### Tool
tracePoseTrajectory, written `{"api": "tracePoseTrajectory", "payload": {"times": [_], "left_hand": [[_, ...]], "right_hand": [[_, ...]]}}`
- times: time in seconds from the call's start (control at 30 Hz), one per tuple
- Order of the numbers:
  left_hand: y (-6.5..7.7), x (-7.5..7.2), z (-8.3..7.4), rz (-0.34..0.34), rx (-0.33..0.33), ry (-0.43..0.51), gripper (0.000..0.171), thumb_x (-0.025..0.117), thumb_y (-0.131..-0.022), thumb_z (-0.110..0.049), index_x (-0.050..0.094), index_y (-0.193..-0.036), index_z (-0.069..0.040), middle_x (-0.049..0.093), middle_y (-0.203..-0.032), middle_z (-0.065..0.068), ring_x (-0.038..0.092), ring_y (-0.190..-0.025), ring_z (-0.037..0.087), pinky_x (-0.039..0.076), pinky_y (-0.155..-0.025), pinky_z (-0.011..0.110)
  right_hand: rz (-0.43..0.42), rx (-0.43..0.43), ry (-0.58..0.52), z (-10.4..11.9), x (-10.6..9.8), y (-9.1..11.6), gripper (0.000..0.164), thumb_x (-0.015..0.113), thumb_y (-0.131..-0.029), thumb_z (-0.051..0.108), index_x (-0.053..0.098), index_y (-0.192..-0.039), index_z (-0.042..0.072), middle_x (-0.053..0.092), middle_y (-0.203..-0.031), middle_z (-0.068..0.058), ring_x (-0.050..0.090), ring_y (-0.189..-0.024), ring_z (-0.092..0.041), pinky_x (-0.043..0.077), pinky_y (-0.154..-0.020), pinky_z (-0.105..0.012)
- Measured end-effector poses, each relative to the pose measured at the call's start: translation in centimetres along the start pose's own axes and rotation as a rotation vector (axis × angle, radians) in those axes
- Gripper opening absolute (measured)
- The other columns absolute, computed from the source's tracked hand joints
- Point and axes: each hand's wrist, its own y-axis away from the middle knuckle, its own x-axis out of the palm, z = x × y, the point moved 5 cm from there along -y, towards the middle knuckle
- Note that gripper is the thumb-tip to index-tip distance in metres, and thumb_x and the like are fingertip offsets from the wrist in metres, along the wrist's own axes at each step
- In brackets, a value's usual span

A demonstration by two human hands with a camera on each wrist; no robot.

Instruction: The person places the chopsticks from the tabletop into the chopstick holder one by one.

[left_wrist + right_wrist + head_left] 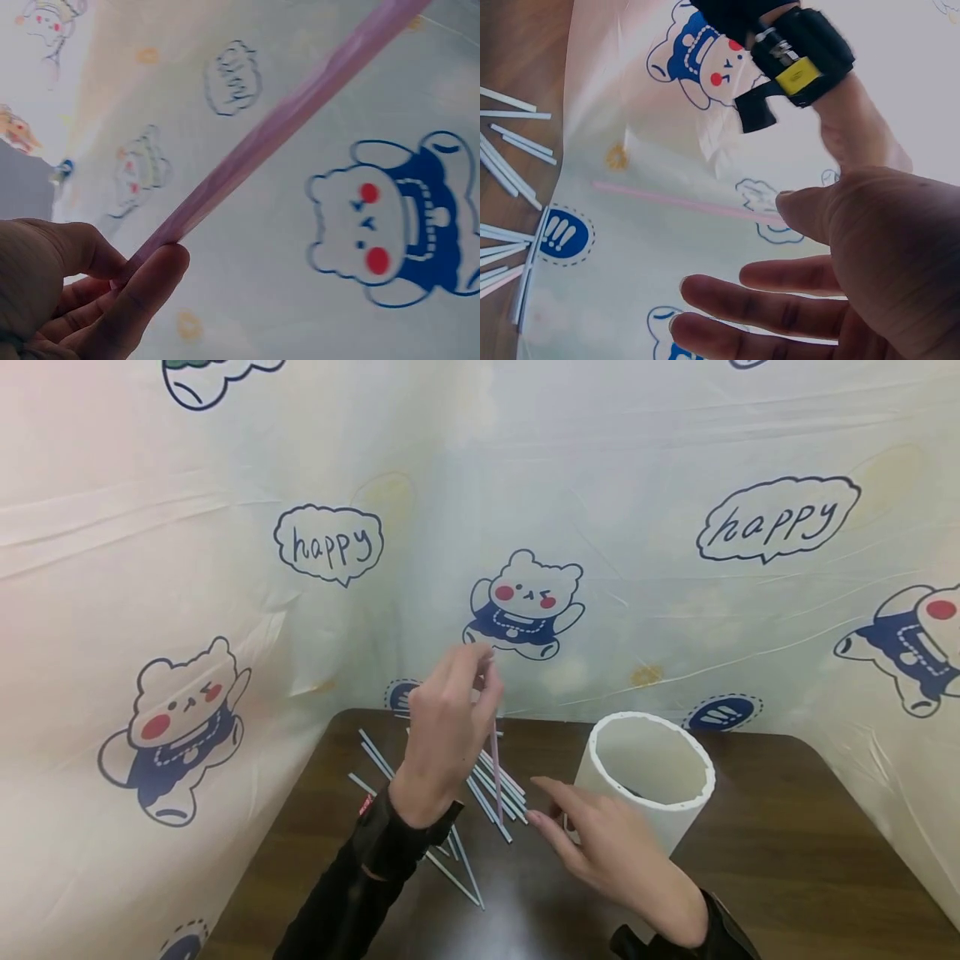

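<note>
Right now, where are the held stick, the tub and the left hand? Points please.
Held stick (pixel 277 129): left wrist view, middle of its visible shaft.
Tub (pixel 666 828): head view, outer wall below the rim.
Left hand (pixel 446 735): head view, back of the hand.

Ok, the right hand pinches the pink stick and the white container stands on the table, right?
Not quite: the left hand pinches the pink stick, as the left wrist view shows. The white container does stand on the table.

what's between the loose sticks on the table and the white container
In the head view, the fingers of the right hand lie between the sticks and white container, with tabletop beyond them.
</note>
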Motion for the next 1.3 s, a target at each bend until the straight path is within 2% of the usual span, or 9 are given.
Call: {"api": "tracePoseTrajectory", "payload": {"times": [0.13,0.27,0.43,0.53,0.67,0.9,1.07,1.17,1.3], "left_hand": [[0.2,-1.9,-2.7,-0.063,0.142,0.004,0.016,0.072,-0.097,-0.005,0.069,-0.111,0.002,0.073,-0.091,0.014,0.075,-0.081,0.021,0.063,-0.074,0.025],[0.8,-3.3,-4.9,-0.102,0.239,0.004,0.016,0.072,-0.094,-0.003,0.066,-0.108,0.002,0.068,-0.084,0.012,0.073,-0.075,0.020,0.062,-0.068,0.024],[1.8,-4.8,-7.0,-0.161,0.335,0.023,0.008,0.067,-0.097,-0.003,0.067,-0.104,0.002,0.068,-0.084,0.010,0.071,-0.074,0.017,0.063,-0.072,0.024],[2.4,-5.5,-8.1,-0.209,0.398,0.019,0.010,0.066,-0.098,-0.004,0.070,-0.103,0.003,0.070,-0.088,0.011,0.071,-0.075,0.018,0.064,-0.077,0.027],[2.9,-5.9,-9.0,-0.240,0.442,0.025,0.013,0.067,-0.097,-0.005,0.072,-0.105,0.004,0.071,-0.090,0.013,0.072,-0.077,0.019,0.065,-0.079,0.031],[3.2,-6.1,-9.4,-0.233,0.496,0.127,0.020,0.076,-0.088,-0.001,0.072,-0.107,0.003,0.068,-0.092,0.012,0.071,-0.078,0.017,0.065,-0.080,0.027],[3.0,-6.1,-9.7,-0.216,0.550,0.171,0.028,0.083,-0.083,-0.002,0.071,-0.109,0.001,0.069,-0.096,0.013,0.072,-0.079,0.016,0.064,-0.083,0.027],[2.5,-5.9,-9.9,-0.221,0.576,0.194,0.026,0.081,-0.084,-0.003,0.070,-0.108,0.000,0.069,-0.097,0.013,0.073,-0.081,0.015,0.064,-0.081,0.024],[1.8,-5.4,-10.1,-0.217,0.611,0.242,0.024,0.076,-0.087,-0.001,0.067,-0.110,0.000,0.069,-0.099,0.014,0.073,-0.086,0.017,0.063,-0.085,0.024]], "right_hand": [[-0.024,-0.044,-0.025,0.6,0.0,-0.6,0.037,0.072,-0.100,0.033,0.068,-0.132,0.014,0.068,-0.079,0.013,0.046,-0.063,0.008,0.042,-0.057,-0.013],[-0.138,-0.163,-0.031,1.4,-0.2,-0.9,0.031,0.072,-0.100,0.029,0.070,-0.126,0.014,0.064,-0.078,0.015,0.048,-0.063,0.006,0.041,-0.058,-0.010],[-0.260,-0.278,-0.104,2.2,-0.3,-0.7,0.017,0.063,-0.106,0.030,0.069,-0.110,0.015,0.059,-0.077,0.013,0.046,-0.065,0.006,0.038,-0.059,-0.006],[-0.288,-0.294,-0.164,2.2,-0.4,-0.4,0.021,0.055,-0.110,0.033,0.066,-0.102,0.017,0.054,-0.075,0.012,0.043,-0.064,0.006,0.036,-0.059,-0.004],[-0.342,-0.347,-0.190,2.5,-0.7,-0.2,0.025,0.048,-0.111,0.032,0.064,-0.100,0.017,0.049,-0.073,0.011,0.042,-0.064,0.003,0.035,-0.060,-0.004],[-0.497,-0.518,-0.227,2.8,-1.7,-0.3,0.025,0.045,-0.109,0.014,0.060,-0.089,0.010,0.049,-0.073,0.006,0.044,-0.060,-0.003,0.037,-0.058,-0.006],[-0.501,-0.468,-0.215,2.4,-2.8,-0.4,0.027,0.043,-0.109,0.019,0.060,-0.091,0.007,0.052,-0.073,0.005,0.048,-0.059,-0.003,0.041,-0.056,-0.009],[-0.520,-0.438,-0.200,2.0,-3.8,-0.5,0.029,0.045,-0.109,0.023,0.065,-0.102,0.003,0.059,-0.076,0.004,0.051,-0.059,-0.002,0.044,-0.054,-0.011],[-0.551,-0.414,-0.164,1.1,-5.0,-0.4,0.033,0.045,-0.109,0.024,0.066,-0.108,-0.001,0.060,-0.079,0.002,0.049,-0.059,-0.004,0.044,-0.055,-0.013]]}}
